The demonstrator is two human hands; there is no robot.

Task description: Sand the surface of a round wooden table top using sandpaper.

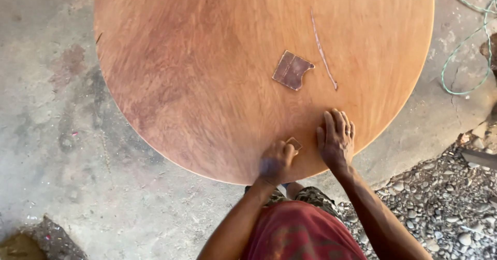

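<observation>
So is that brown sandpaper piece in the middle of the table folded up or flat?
Flat. The loose sandpaper piece lies spread on the round wooden tabletop, its whole face showing, with only a crease line across it.

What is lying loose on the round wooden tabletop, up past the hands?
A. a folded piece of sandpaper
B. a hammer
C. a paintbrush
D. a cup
A: a brown folded piece of sandpaper lies on the round wooden tabletop, beside a thin strip; the left hand grips a smaller piece while the right hand rests flat.
</observation>
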